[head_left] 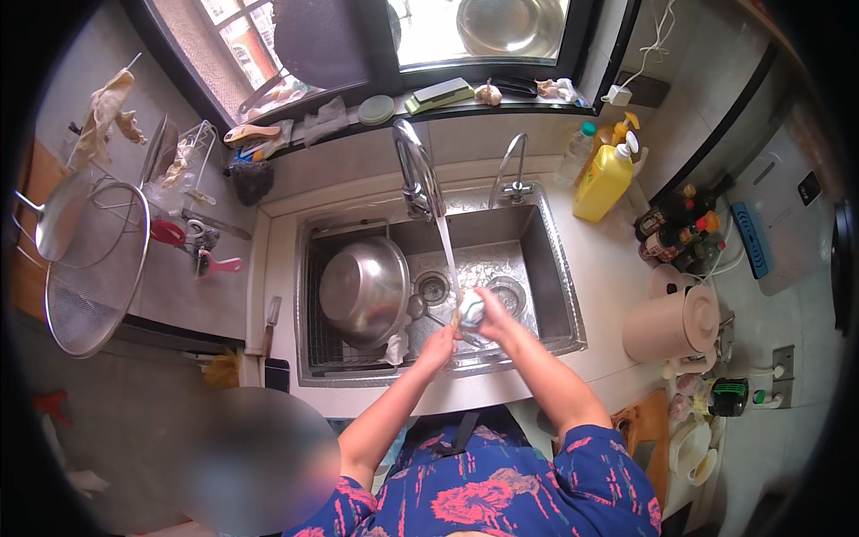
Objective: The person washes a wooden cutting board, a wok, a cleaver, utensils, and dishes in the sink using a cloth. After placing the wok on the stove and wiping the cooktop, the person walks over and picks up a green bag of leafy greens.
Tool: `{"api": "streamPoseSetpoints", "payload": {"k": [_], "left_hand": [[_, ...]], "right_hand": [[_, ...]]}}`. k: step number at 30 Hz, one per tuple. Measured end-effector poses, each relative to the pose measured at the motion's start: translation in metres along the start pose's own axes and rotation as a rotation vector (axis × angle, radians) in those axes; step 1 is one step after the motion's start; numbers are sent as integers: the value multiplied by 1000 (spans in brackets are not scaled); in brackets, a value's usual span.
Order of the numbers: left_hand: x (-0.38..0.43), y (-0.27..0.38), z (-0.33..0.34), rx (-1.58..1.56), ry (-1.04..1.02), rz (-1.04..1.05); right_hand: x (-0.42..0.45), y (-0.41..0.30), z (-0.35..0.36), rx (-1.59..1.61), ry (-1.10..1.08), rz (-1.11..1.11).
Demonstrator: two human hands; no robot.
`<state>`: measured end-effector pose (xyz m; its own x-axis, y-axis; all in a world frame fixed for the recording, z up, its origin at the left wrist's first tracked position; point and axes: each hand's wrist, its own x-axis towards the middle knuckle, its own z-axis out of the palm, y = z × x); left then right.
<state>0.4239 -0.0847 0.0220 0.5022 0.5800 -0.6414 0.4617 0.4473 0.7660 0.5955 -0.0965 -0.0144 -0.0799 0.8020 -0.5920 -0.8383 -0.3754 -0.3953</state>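
Observation:
My right hand (495, 317) grips a small white dish (472, 310) with blue-green markings, likely a bowl or cup, tilted over the sink. My left hand (439, 346) is at its left side, fingers closed around a thin tan thing (456, 318) too blurred to name. Water (448, 252) runs from the chrome faucet (416, 168) down to the dish. Below my hands is the wet stainless steel sink (463, 258) with two drain openings. A ladle (419, 307) and other utensils lie in it, partly hidden by my hands.
At left, a large metal basin (356, 292) leans upside down in a wire rack (322, 346). A phone (276, 374) and a knife (271, 325) lie on the left counter. A yellow pump bottle (604, 181), sauce bottles (671, 228) and a pink kettle (661, 325) stand right.

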Motion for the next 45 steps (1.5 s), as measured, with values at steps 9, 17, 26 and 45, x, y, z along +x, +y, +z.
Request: {"api": "streamPoseSetpoints", "payload": {"k": [9,17,26,45], "left_hand": [[-19,-31,15,306,19,347],[6,15,10,66,116,128],[-29,31,14,191,-34,179],[145,29,2,-1109,-241,-296]], "right_hand": [[40,-34,-25,-131,661,-468],[1,-12,-1,79,85,-130],[52,-39,-22,-130,479,-458],[-4,-27,-93,-615,428,-211]]}}
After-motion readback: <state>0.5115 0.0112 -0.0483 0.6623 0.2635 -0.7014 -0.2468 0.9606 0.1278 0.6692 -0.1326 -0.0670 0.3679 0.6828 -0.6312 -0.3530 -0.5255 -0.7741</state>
